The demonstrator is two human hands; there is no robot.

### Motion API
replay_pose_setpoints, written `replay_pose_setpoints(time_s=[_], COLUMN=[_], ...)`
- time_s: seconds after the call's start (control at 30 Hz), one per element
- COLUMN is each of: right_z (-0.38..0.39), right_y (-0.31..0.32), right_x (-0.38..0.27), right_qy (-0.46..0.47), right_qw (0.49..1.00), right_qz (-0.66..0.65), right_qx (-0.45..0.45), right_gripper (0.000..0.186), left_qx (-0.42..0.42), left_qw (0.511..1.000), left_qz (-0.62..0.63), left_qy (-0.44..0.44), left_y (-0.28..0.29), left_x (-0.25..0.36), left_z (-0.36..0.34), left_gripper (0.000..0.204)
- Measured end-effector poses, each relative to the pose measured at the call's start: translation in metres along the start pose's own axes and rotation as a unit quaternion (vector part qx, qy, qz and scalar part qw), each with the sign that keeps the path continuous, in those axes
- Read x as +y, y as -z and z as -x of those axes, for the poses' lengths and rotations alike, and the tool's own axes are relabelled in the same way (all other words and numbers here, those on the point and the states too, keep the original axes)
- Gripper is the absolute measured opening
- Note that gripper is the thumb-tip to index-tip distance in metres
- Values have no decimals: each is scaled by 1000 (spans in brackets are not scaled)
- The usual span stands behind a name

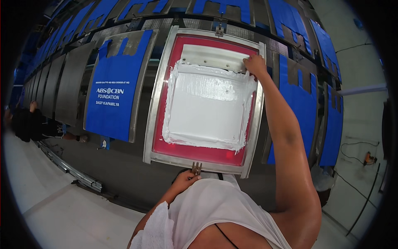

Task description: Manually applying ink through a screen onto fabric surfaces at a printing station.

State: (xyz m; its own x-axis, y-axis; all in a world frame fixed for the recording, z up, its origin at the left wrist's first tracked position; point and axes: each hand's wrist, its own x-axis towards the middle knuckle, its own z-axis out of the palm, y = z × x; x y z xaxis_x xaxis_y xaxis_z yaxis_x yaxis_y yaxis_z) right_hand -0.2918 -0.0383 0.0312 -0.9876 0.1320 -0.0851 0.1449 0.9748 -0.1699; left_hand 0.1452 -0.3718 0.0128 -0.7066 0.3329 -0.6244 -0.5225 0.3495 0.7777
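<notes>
In the head view I have a rectangular silver metal frame (215,167) lying before me, between flat blue bags (110,116) on dark boards; inside it a red mesh panel (199,150) shows as a border around a broad layer of white paste (207,120); the paste is mostly smooth, streaked and shiny toward the far end, with thick, ragged ridges along its edges; at that far end, a long silver metal squeegee (205,56) lies crosswise, round fasteners dotting its near side; my right hand (255,65) is closed over the squeegee's right end; my left hand (186,181) is partly curled at a small brownish metal forked bracket (196,168) on the frame's near edge, though I cannot tell whether it grips it.
</notes>
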Motion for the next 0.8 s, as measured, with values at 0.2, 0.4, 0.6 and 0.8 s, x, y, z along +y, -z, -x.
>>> replay_pose_setpoints(time_s=[0.2, 0.4, 0.6, 0.8], right_z=[-52, -46, 32, 119], right_y=[-9, -8, 16, 29], right_x=[0, 21, 31, -13], right_qy=[-51, -76, -52, 178], right_qw=[993, 972, 857, 927], right_qz=[-61, -218, -513, -318], right_qx=[-86, -40, -2, 84], right_gripper=[45, 30, 21, 35], left_qx=[26, 33, -21, 357], left_qw=[997, 987, 947, 645], left_qz=[15, -40, -313, -546], left_qy=[76, 154, 67, -398], left_y=[7, 15, 103, 190], left_x=[7, 20, 165, 249], left_z=[1, -3, -41, -176], left_gripper=[40, 41, 43, 46])
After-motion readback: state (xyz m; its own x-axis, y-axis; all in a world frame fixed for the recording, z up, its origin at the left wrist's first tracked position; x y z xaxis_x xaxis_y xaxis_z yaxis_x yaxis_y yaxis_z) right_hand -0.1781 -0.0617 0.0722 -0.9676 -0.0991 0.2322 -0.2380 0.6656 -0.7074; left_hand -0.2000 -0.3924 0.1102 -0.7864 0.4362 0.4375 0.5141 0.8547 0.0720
